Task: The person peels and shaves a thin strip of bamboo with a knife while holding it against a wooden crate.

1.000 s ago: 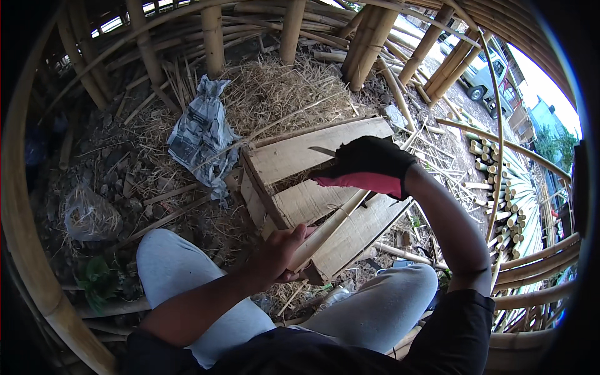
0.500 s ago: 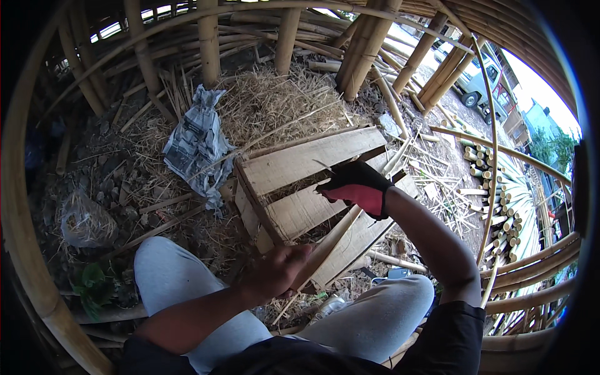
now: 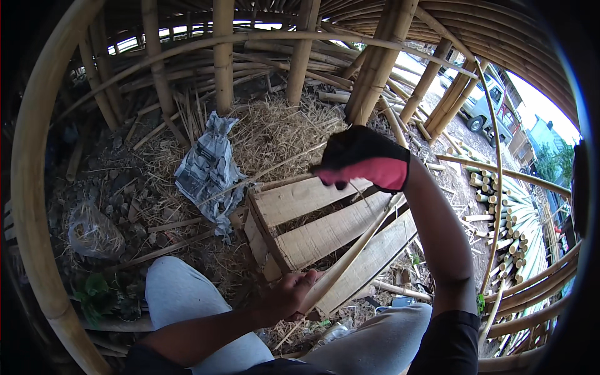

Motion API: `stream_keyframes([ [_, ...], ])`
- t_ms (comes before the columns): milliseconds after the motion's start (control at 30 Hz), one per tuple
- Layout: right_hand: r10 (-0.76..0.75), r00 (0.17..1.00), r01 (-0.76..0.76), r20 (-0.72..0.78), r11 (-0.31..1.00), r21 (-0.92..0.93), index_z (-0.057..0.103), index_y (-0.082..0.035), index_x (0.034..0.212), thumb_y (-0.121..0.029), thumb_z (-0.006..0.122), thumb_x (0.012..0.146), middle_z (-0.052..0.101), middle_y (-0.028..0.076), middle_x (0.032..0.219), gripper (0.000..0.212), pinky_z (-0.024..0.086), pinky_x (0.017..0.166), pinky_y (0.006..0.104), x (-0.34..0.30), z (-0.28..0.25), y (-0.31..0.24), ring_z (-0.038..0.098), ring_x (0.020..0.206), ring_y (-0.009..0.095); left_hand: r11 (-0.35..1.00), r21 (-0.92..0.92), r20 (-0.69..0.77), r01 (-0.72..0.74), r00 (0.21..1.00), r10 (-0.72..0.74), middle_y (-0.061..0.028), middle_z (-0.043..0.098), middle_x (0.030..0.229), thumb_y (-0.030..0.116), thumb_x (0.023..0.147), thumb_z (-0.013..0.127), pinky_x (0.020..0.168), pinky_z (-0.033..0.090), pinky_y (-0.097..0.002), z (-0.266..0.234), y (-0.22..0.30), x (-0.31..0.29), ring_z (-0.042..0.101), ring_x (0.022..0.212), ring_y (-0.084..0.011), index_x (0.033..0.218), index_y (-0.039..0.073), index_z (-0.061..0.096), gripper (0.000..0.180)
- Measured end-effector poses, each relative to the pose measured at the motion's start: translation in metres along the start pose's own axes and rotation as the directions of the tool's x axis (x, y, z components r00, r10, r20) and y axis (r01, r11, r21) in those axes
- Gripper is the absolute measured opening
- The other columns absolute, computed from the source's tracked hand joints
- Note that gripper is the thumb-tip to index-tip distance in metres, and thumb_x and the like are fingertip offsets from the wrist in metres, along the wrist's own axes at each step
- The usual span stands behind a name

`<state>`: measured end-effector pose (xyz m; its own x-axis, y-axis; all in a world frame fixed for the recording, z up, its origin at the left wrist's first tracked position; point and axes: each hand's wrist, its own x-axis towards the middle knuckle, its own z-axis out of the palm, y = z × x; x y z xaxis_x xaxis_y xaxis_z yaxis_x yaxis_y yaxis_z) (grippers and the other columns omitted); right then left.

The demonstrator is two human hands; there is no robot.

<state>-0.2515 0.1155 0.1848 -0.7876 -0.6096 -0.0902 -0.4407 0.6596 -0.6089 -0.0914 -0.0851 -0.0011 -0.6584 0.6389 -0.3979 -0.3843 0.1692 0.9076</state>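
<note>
My bare left hand (image 3: 294, 295) is closed round the near end of a long bamboo strip (image 3: 350, 262), which runs slantwise across a slatted wooden crate (image 3: 334, 230). Above the crate's far right part my right hand (image 3: 365, 159) is raised, in a black and pink glove. Its fingers are curled closed. A thin sliver shows just under the glove, but I cannot make out what the hand holds. The strip's far end lies below the right wrist.
Crumpled newspaper (image 3: 212, 172) lies left of the crate, with dry shavings (image 3: 275, 131) behind. A clear plastic bag (image 3: 94, 231) sits at left. Bamboo posts (image 3: 381, 62) stand ahead. Cut bamboo poles (image 3: 509, 234) are stacked at right, and a vehicle (image 3: 484, 106) is parked beyond.
My right hand has risen off the crate's slats, up and away from the strip. The left hand keeps its grip on the strip's near end. The whole view has shifted slightly.
</note>
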Motion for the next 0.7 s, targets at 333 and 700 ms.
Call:
stream_keyframes([
  [333,0.455,0.685,-0.124,-0.569,0.842,0.524,0.059,-0.001,0.125,-0.088,0.038,0.085,0.064,0.011,0.115,0.098,0.05,0.076,0.0367,0.014,-0.014,0.078,0.066,0.088,0.02,0.991,-0.123,0.066,0.046,0.997,-0.038,-0.0022,0.057,0.074,0.055,0.106,0.037,0.049,0.046,-0.0203,-0.005,0.002,-0.005,0.046,0.049,-0.0055,0.148,0.01,0.048,0.063],
  [700,0.688,0.595,-0.46,-0.415,0.715,0.526,0.072,-0.005,0.092,-0.033,0.067,0.096,0.065,0.0,0.072,0.029,0.042,0.053,0.0257,-0.122,0.066,0.129,0.052,0.056,0.007,0.889,-0.421,0.116,0.182,0.982,-0.147,-0.0045,0.061,0.08,0.041,0.107,0.045,0.039,0.04,-0.0197,-0.008,-0.009,-0.001,0.047,0.046,-0.0042,0.149,0.008,0.041,0.054],
])
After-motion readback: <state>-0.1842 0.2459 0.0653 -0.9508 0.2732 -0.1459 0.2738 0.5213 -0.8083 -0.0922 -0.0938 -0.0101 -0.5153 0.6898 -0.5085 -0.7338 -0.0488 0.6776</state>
